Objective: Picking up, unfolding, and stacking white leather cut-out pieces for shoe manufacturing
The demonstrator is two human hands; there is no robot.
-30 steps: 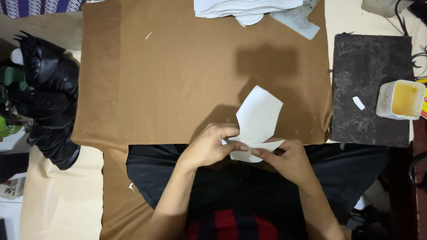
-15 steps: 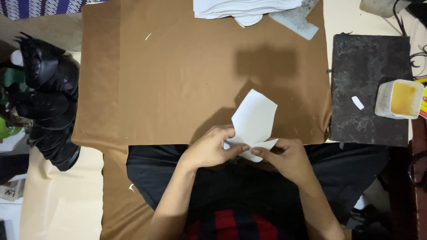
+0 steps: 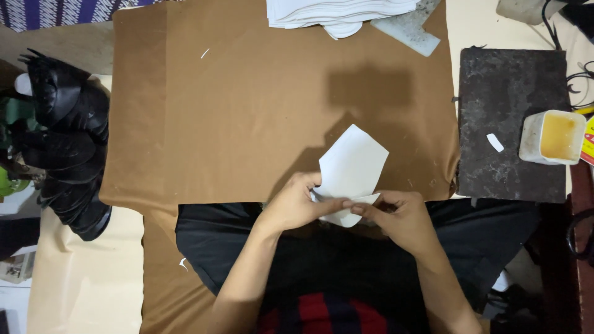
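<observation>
A white cut sheet piece (image 3: 351, 166) with angled edges stands up from my lap edge over the brown board (image 3: 247, 111). My left hand (image 3: 296, 203) pinches its lower left edge. My right hand (image 3: 396, 216) grips the folded lower right flap, fingertips meeting the left thumb. Both hands hover just in front of the board's near edge, above my dark-clothed lap.
A stack of white sheets (image 3: 337, 12) lies at the board's far edge, beside a grey scrap (image 3: 408, 28). A dark stone slab (image 3: 507, 124) on the right carries a cream tub of yellowish liquid (image 3: 552, 137). Black shoe parts (image 3: 62, 136) pile up on the left.
The white piece has tilted slightly and shifted a little leftward between my fingers; both hands stay in nearly the same place.
</observation>
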